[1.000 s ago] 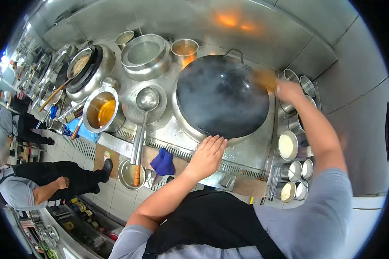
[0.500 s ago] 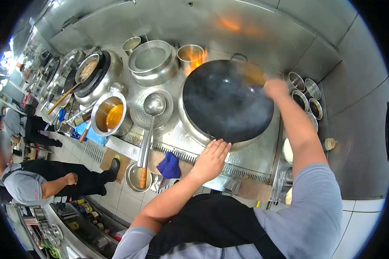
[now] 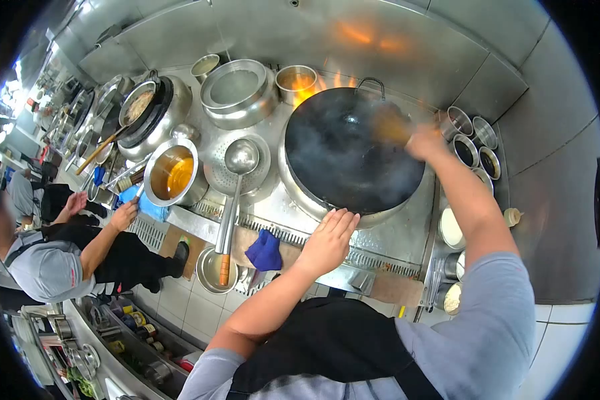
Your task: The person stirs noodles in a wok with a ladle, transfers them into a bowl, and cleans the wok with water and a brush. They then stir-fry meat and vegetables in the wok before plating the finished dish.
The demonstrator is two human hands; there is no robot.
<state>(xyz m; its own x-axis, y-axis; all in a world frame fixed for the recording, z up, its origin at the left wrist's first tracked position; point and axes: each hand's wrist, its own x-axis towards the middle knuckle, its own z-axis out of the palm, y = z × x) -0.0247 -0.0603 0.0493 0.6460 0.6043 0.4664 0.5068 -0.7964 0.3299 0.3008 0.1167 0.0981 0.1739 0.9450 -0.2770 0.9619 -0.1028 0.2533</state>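
A large black wok sits tilted on the round steel burner, with smoke drifting over it and flames behind its far rim. My left hand is at the wok's near rim, its fingers closed together on the edge; the thumb side is hidden. Over the right part of the wok, my right hand is closed around a tan, motion-blurred wok brush, whose head is against the inner wall. A steel ladle rests on a perforated strainer left of the wok.
A steel pot of amber liquid stands left, and a co-worker's hand is at its handle. A blue cloth lies on the front ledge. Several containers, including a dark sauce pot, line the right side. Flames rise by a small pot.
My right hand and the wok brush have shifted slightly within the wok. At left, the co-worker has raised both hands, one now at the amber pot's handle. My left hand stays at the rim.
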